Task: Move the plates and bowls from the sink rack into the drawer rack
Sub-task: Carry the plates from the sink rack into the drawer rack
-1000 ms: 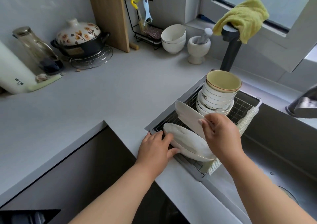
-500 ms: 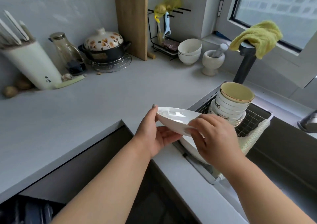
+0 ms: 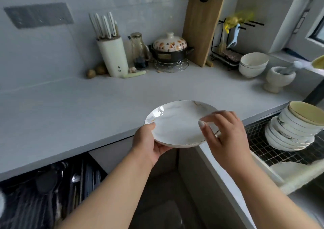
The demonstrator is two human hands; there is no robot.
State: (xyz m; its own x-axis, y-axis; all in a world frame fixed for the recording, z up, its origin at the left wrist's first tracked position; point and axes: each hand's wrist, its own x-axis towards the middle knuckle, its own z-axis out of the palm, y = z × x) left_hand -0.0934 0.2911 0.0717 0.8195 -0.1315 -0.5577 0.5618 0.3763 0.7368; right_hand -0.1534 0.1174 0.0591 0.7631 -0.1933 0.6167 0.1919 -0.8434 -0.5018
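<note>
I hold a white marbled plate (image 3: 178,123) with a gold rim level in the air, over the counter's front edge. A second rim seems to show beneath it. My left hand (image 3: 149,144) grips its left edge, thumb on top and fingers underneath. My right hand (image 3: 222,134) holds its right rim, the thumb lying on the plate's face. A leaning stack of white bowls (image 3: 294,128), topped by a yellow-lined one, stands in the wire sink rack (image 3: 273,156) at the right. The open drawer rack (image 3: 52,193) at lower left is dark, with utensils in it.
Along the back of the grey counter (image 3: 87,109) stand a knife block (image 3: 112,56), a glass bottle, a floral-lidded clay pot (image 3: 170,49), a wooden cutting board (image 3: 201,28), two stacked white bowls (image 3: 252,65) and a mortar with pestle (image 3: 278,77). A pale cloth (image 3: 298,176) hangs off the rack's near end.
The plate came up out of the sink rack and travelled left to the counter's front edge, tipping level. My view swung left, revealing the open drawer.
</note>
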